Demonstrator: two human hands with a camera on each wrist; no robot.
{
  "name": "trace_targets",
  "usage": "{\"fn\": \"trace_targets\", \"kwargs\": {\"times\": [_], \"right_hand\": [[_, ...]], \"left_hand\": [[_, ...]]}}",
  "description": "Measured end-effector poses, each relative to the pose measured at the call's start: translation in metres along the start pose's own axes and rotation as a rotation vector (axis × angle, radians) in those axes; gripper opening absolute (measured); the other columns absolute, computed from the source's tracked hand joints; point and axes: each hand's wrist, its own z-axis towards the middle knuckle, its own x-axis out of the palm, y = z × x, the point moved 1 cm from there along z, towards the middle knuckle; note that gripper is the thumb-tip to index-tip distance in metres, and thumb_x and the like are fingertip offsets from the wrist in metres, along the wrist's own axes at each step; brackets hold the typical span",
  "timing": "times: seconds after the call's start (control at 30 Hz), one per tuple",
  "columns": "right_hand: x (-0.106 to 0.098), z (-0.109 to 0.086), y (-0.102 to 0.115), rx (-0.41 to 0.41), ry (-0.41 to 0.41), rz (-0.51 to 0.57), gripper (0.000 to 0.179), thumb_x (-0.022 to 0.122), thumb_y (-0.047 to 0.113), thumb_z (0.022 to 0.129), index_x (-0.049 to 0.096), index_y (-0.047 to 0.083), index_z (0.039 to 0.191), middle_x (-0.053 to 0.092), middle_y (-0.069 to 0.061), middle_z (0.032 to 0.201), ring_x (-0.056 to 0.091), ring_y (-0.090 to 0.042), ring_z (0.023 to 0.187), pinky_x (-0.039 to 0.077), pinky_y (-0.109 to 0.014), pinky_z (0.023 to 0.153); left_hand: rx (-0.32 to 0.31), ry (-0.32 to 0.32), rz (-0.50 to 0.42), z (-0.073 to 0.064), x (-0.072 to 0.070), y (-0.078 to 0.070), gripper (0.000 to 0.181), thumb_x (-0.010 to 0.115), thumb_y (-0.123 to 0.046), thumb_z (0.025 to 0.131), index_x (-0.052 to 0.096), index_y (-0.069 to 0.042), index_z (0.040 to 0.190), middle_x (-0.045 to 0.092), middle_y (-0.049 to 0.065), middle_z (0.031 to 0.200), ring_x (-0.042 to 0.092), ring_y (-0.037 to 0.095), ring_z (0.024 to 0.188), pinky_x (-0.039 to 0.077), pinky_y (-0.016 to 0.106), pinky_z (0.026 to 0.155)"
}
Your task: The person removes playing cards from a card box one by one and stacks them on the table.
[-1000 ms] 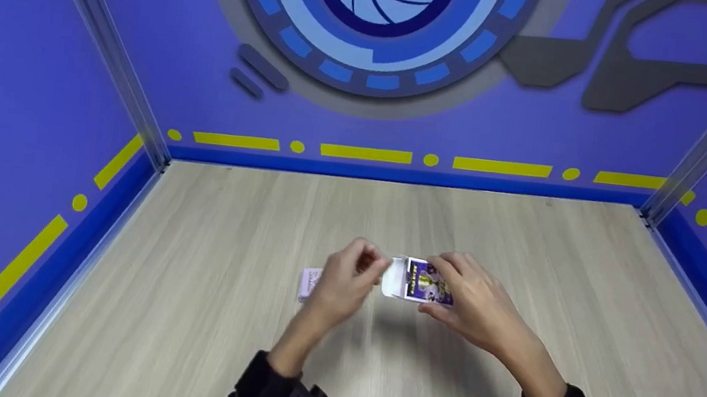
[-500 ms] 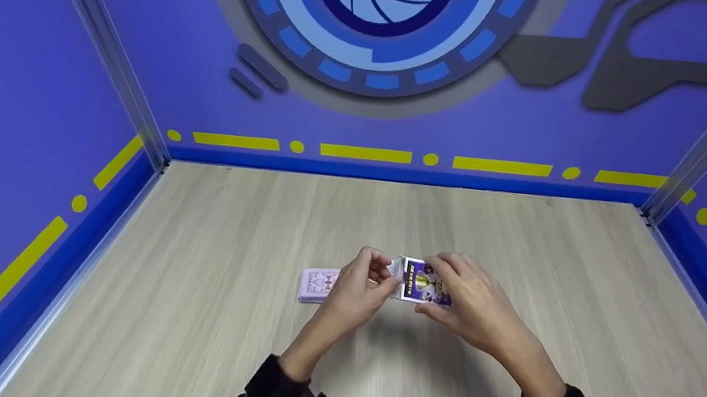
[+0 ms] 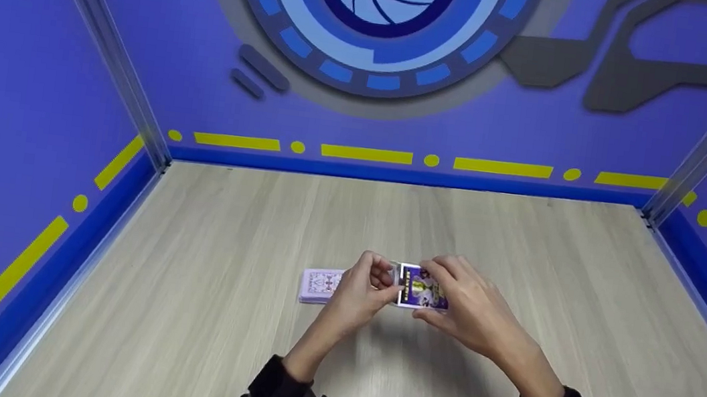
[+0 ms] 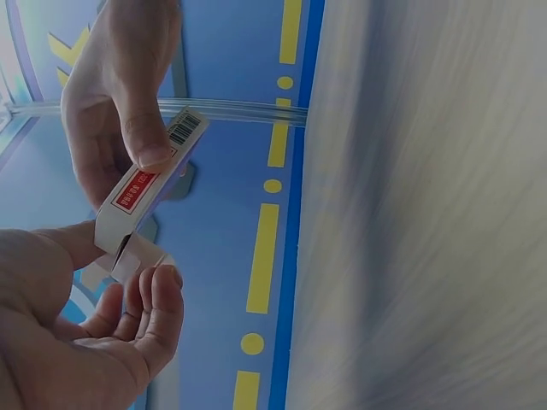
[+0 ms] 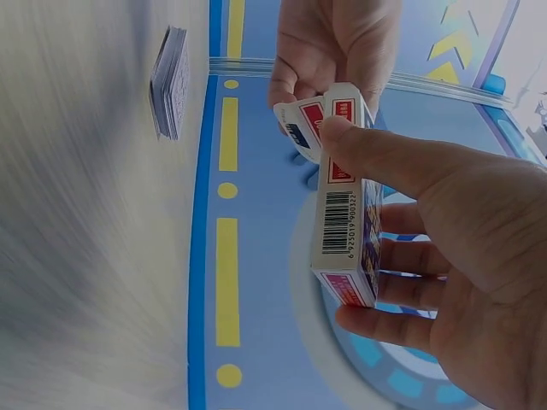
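My right hand (image 3: 471, 314) grips the card box (image 3: 423, 287) lengthwise: thumb on the barcode side (image 5: 338, 222), other fingers wrapped along the opposite long edge. The box is held clear of the counter (image 3: 521, 259), printed purple face up in the head view. Taking the box as landmark, everything below is placed relative to it.

My left hand (image 3: 361, 288) is at the box's left end, the open one. Its fingers are curled and pinch the white end flap (image 4: 137, 256), which sticks out from the box mouth; the thumb lies against the box's end corner. In the right wrist view that flap end shows red and blue label patches (image 5: 308, 124).

The loose deck of cards (image 3: 320, 285) lies flat on the counter to the left of the box, just beyond my left hand and partly hidden by it. The cards are squared into one stack, patterned backs up. The right wrist view shows the same stack (image 5: 169, 81) edge-on, resting on the counter and not touching either hand.

Beyond the box, the far wall (image 3: 404, 117) carries a yellow dash-and-dot stripe (image 3: 366, 153) above a blue base strip.

Whether any cards are inside the box: cannot tell; mouth is covered by flap and fingers.
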Motion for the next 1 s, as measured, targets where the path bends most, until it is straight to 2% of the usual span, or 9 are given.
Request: {"fn": "trace_targets", "kwargs": {"times": [0.17, 0.43, 0.57, 0.77, 0.9, 1.0], "right_hand": [[0.002, -0.001, -0.001, 0.001, 0.007, 0.000, 0.072, 0.092, 0.038, 0.077, 0.063, 0.006, 0.134, 0.063, -0.008, 0.124, 0.061, -0.023, 0.108, 0.057, -0.042, 0.083], [0.002, -0.001, -0.005, 0.027, 0.005, 0.003, 0.072, 0.092, 0.039, 0.077, 0.063, 0.005, 0.135, 0.063, -0.010, 0.125, 0.061, -0.025, 0.108, 0.056, -0.043, 0.084], [0.001, -0.001, -0.004, 0.041, 0.017, 0.001, 0.072, 0.090, 0.041, 0.079, 0.063, 0.006, 0.135, 0.062, -0.010, 0.126, 0.061, -0.025, 0.109, 0.056, -0.044, 0.083], [-0.001, -0.001, -0.005, 0.066, 0.033, -0.003, 0.072, 0.089, 0.043, 0.080, 0.062, 0.005, 0.136, 0.062, -0.012, 0.127, 0.060, -0.026, 0.110, 0.057, -0.045, 0.079], [-0.002, 0.000, -0.005, 0.069, 0.031, 0.005, 0.072, 0.089, 0.043, 0.081, 0.062, 0.006, 0.136, 0.062, -0.012, 0.127, 0.060, -0.026, 0.110, 0.057, -0.045, 0.079], [-0.001, 0.000, -0.005, 0.068, 0.029, 0.006, 0.072, 0.088, 0.043, 0.081, 0.062, 0.006, 0.136, 0.062, -0.012, 0.127, 0.060, -0.026, 0.110, 0.057, -0.045, 0.079]], "left_hand": [[-0.023, -0.031, 0.011, 0.001, -0.001, 0.001, 0.030, 0.080, -0.005, 0.088, 0.058, -0.005, 0.109, 0.063, 0.002, 0.092, 0.058, 0.011, 0.082, 0.050, 0.023, 0.073], [-0.047, -0.049, -0.062, 0.002, -0.008, -0.004, 0.037, 0.078, 0.000, 0.089, 0.062, 0.001, 0.123, 0.070, 0.004, 0.089, 0.066, 0.016, 0.081, 0.053, 0.024, 0.067], [-0.034, -0.069, -0.036, 0.001, -0.016, -0.008, 0.036, 0.074, -0.001, 0.092, 0.062, -0.001, 0.125, 0.070, 0.002, 0.087, 0.064, 0.013, 0.077, 0.050, 0.024, 0.063], [0.076, -0.106, 0.132, -0.003, -0.031, -0.018, 0.032, 0.064, -0.003, 0.097, 0.068, -0.008, 0.129, 0.061, 0.000, 0.088, 0.053, 0.010, 0.072, 0.043, 0.023, 0.061], [0.115, -0.080, 0.307, -0.006, -0.039, -0.022, 0.034, 0.060, -0.004, 0.096, 0.073, -0.012, 0.126, 0.060, -0.001, 0.095, 0.049, 0.010, 0.077, 0.042, 0.025, 0.065], [0.127, -0.048, 0.413, -0.008, -0.044, -0.024, 0.033, 0.065, -0.009, 0.096, 0.073, -0.012, 0.127, 0.057, 0.001, 0.107, 0.051, 0.012, 0.083, 0.045, 0.027, 0.070]]}}
